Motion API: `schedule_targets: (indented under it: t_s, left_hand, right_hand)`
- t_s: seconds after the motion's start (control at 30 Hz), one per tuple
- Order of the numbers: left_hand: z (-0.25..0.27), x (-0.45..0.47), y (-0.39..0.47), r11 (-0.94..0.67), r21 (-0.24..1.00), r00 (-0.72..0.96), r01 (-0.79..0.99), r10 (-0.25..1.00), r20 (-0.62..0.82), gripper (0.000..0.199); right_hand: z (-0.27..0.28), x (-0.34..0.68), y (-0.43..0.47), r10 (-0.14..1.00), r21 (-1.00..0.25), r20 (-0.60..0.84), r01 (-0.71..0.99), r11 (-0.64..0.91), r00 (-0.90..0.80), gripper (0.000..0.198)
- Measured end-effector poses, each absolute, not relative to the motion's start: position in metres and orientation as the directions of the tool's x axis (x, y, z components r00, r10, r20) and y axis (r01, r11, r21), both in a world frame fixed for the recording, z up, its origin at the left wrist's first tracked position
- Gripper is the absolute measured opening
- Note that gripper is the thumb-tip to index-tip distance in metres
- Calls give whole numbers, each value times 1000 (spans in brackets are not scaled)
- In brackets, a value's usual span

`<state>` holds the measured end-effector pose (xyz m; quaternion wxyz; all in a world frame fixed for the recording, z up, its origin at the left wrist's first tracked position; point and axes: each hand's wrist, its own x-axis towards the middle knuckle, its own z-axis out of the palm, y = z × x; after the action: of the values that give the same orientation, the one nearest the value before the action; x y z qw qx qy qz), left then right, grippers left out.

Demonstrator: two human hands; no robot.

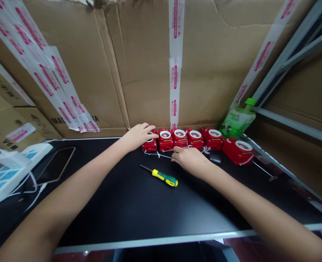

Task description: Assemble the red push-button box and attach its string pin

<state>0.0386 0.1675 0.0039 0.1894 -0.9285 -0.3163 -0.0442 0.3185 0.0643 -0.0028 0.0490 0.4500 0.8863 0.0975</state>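
Several red box-shaped devices with round white rings, resembling toy cameras, stand in a row against the cardboard. My left hand (139,137) is closed over the leftmost red device (149,146), its fingers covering the top and part of the ring. A white string (163,155) runs along the front of that device to my right hand (189,158). There the curled fingers pinch the string in front of the middle red device (180,135); the fingertips are partly hidden. Below both hands lies a yellow and green screwdriver (165,177), its shaft pointing left.
A tilted red device (237,151) with a cord sits at the right, beside a green spouted pouch (238,120). Metal shelf bars (294,125) border the right side. At left are a phone (56,164) and a white power strip (21,174) with cables. Cardboard (147,72) walls the back.
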Motion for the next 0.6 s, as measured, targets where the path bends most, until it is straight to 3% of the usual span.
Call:
schedule_targets:
  t_s: [0.23,0.4,0.6]
  left_hand:
    - [-9,28,162,-575,-122,585,809,766,265,86]
    - [-14,16,138,-469,29,462,883,878,125,83]
    - [7,14,37,-388,19,388,921,921,24,84]
  right_hand:
    - [-10,333,67,831,185,65,825,534,-552,26]
    - [-19,335,66,841,118,196,863,491,-505,30]
    - [-22,341,62,760,-52,322,791,610,-565,34]
